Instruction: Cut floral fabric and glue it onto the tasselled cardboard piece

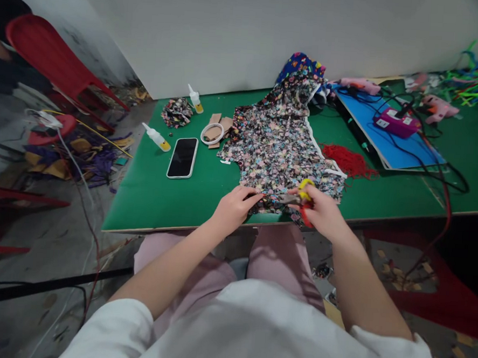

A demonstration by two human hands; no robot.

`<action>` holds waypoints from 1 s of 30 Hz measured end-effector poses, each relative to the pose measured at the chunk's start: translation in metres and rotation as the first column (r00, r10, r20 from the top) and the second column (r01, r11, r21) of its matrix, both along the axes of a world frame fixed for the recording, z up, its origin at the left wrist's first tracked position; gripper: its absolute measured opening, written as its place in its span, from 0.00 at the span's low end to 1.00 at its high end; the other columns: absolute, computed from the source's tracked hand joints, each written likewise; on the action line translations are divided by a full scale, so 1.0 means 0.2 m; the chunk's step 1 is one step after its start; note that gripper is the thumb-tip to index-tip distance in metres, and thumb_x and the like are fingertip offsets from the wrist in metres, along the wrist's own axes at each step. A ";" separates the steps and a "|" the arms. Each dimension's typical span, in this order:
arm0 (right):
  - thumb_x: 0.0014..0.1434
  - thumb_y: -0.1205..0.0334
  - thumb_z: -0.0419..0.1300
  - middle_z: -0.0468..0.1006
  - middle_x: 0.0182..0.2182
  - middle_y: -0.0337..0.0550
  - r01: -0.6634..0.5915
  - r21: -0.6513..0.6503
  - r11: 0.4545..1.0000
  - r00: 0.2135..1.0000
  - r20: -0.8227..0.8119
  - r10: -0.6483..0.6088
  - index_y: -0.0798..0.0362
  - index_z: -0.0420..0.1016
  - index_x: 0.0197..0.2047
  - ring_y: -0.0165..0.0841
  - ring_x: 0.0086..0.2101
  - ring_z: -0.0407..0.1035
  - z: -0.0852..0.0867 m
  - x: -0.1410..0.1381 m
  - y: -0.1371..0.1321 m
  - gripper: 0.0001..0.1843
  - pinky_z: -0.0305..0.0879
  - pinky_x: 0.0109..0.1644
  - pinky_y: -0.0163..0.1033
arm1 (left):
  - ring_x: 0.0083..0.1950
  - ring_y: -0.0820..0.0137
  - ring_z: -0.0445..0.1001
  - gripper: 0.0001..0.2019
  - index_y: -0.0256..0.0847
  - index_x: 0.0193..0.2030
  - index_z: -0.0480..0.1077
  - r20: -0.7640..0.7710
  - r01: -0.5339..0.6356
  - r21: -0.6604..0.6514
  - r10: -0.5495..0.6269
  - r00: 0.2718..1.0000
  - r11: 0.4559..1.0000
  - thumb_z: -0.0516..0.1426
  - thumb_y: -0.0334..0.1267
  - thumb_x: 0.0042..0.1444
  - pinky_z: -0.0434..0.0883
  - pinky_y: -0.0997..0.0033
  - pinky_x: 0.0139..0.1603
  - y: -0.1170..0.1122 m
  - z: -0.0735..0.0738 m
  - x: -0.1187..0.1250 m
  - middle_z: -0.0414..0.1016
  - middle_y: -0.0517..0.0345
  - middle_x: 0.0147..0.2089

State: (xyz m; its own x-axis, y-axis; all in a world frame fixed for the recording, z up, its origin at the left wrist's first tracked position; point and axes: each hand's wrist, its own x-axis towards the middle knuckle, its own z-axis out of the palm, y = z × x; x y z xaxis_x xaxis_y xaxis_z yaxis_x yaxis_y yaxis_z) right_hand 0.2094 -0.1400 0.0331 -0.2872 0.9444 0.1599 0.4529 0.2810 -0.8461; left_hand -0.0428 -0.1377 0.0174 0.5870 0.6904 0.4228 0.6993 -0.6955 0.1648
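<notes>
A dark floral-print cloth lies spread over the middle of the green table, its near part close to the front edge. My left hand pinches the near edge of this fabric between thumb and fingers. In my right hand is a pair of scissors with yellow and red handles. Their metal blades point left, over the cloth and toward my left fingertips. Whether the blades are around the fabric, I cannot tell.
Left of the cloth lie a phone, a white ring, cardboard pieces and glue bottles. To the right are red threads, a blue folder, a purple box with cables, and pink glue guns.
</notes>
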 end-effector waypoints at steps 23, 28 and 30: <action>0.50 0.76 0.53 0.78 0.25 0.40 0.000 0.653 0.757 0.911 0.312 -0.269 0.53 0.72 0.31 0.29 0.27 0.71 -0.18 -0.12 -0.05 0.11 0.61 0.30 0.31 | 0.40 0.72 0.73 0.11 0.39 0.40 0.74 0.247 -0.228 -0.188 0.271 0.930 0.955 0.51 0.27 0.57 0.71 0.71 0.43 -0.11 0.00 -0.20 0.76 0.55 0.39; 0.51 0.75 0.52 0.78 0.25 0.40 0.011 0.672 0.741 0.902 0.314 -0.298 0.52 0.71 0.31 0.28 0.25 0.70 -0.18 -0.14 -0.05 0.11 0.61 0.29 0.31 | 0.41 0.73 0.73 0.10 0.40 0.38 0.75 0.383 -0.309 -0.172 0.352 0.854 0.936 0.52 0.27 0.56 0.72 0.70 0.44 -0.13 -0.03 -0.19 0.76 0.56 0.38; 0.52 0.75 0.52 0.77 0.24 0.39 -0.002 0.655 0.756 0.907 0.319 -0.274 0.52 0.71 0.30 0.28 0.26 0.70 -0.18 -0.14 -0.05 0.10 0.61 0.30 0.31 | 0.41 0.73 0.73 0.11 0.40 0.38 0.75 0.416 -0.318 -0.181 0.365 0.833 0.931 0.53 0.27 0.56 0.72 0.70 0.45 -0.13 -0.05 -0.19 0.76 0.56 0.38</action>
